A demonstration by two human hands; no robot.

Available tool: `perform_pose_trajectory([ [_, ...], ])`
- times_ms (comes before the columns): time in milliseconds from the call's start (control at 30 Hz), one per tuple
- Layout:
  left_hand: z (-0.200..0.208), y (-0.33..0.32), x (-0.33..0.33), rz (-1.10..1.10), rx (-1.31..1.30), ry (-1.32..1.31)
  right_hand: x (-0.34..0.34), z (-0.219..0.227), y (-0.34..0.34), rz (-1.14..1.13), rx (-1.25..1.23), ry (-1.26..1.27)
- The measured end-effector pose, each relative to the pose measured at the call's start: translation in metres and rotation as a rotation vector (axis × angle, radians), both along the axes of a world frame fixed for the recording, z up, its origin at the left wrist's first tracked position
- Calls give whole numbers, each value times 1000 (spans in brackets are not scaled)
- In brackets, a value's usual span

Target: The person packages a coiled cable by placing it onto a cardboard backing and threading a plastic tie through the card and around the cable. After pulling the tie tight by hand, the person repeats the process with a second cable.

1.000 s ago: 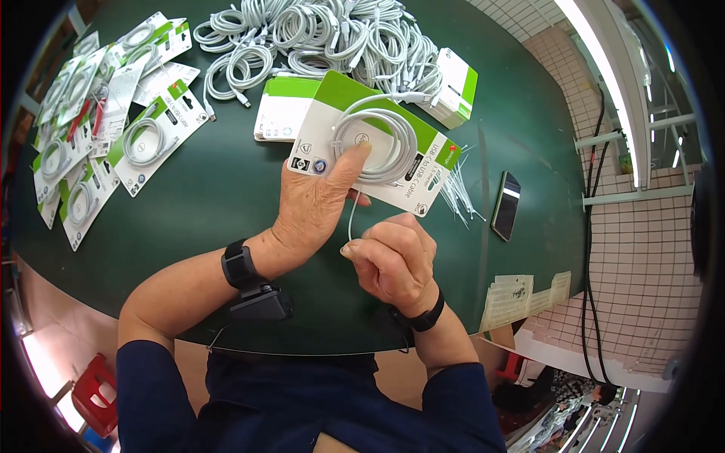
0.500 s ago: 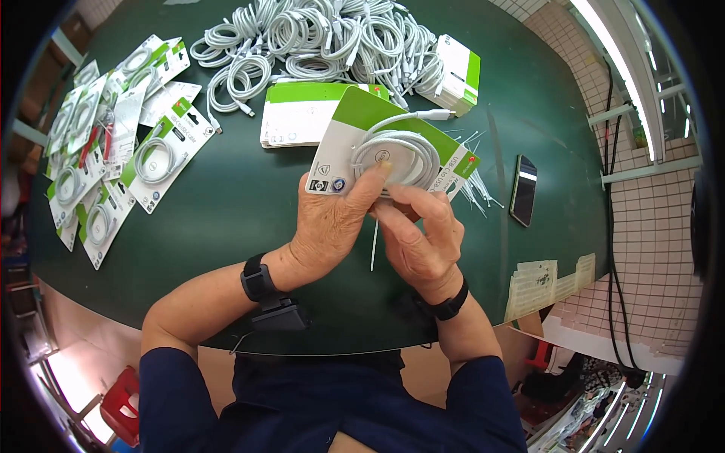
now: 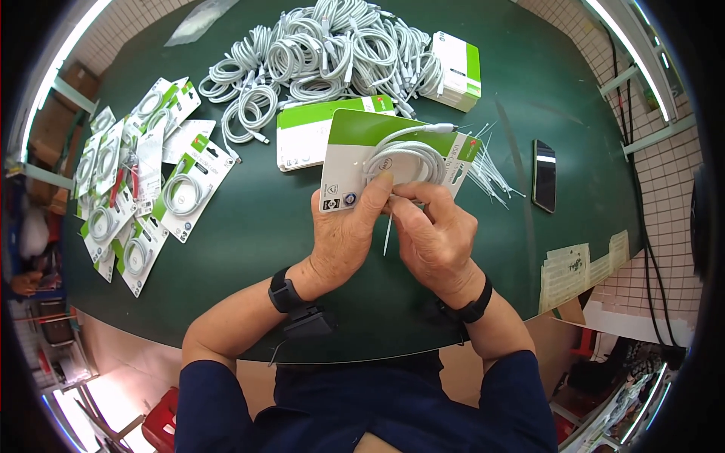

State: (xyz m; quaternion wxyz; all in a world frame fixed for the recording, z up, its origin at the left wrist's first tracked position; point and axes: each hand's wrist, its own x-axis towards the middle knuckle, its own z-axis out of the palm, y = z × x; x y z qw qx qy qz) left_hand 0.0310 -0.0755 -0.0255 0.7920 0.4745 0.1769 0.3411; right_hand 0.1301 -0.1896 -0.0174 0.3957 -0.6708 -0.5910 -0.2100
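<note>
My left hand (image 3: 349,230) grips a green and white cardboard card (image 3: 341,162) by its lower left edge, the thumb pressing on the coiled white cable (image 3: 423,160) that lies on the card. The cable's plug (image 3: 442,128) points right along the card's upper part. My right hand (image 3: 434,230) is closed in a pinch at the card's lower edge, close to the left thumb. From between the hands a thin white cable tie (image 3: 387,235) hangs down, its upper end hidden by the fingers and card. The right fingertips appear to pinch this tie.
Behind the card lie a stack of blank cards (image 3: 298,147) and a heap of coiled cables (image 3: 317,53). Another card stack (image 3: 458,72) stands right of the heap. Carded cables (image 3: 181,195) overlap at left. Loose cable ties (image 3: 491,174) and a phone (image 3: 544,176) lie at right.
The whole view has shifted, so the table's things sit further right and lower. My left hand keeps its hold on the card; my right fingers have drawn tighter together at its lower edge.
</note>
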Motion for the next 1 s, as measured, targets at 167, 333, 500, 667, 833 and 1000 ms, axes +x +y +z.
perform_pose_trajectory([
  [167,0,2,0,1,44,27,1,-2,0,21,26,36],
  [333,9,2,1,26,60,4,-5,7,-9,39,23,32],
  [500,17,3,-3,33,125,14,-2,-3,-5,104,133,0],
  [667,19,4,-2,32,128,25,-5,-1,-6,123,127,18],
  [833,17,4,-3,15,101,-13,-7,0,-6,158,129,36],
  [1000,19,4,-3,23,110,-54,-12,0,-6,190,145,50],
])
